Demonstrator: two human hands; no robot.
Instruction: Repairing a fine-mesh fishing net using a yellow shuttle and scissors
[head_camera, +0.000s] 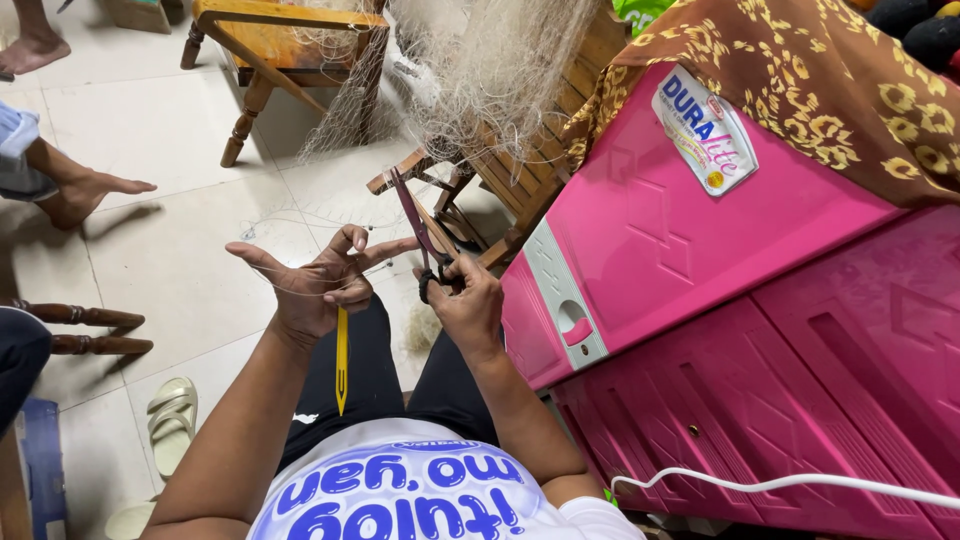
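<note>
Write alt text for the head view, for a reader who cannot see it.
A seated person's right hand holds open maroon-handled scissors beside the left hand, which has thin pale line stretched over its spread fingers and a yellow plastic netting needle hanging below it. Pale fishing net drapes over wooden chairs ahead; a pink plastic cabinet stands to the right.

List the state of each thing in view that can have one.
Left hand: fingers spread, thin line looped across them.
Right hand: closed on the maroon-bladed scissors.
Maroon-bladed scissors: blades together, pointing up.
Yellow plastic netting needle: hanging below the left hand.
Pale fishing net: draped over the wooden chair.
</note>
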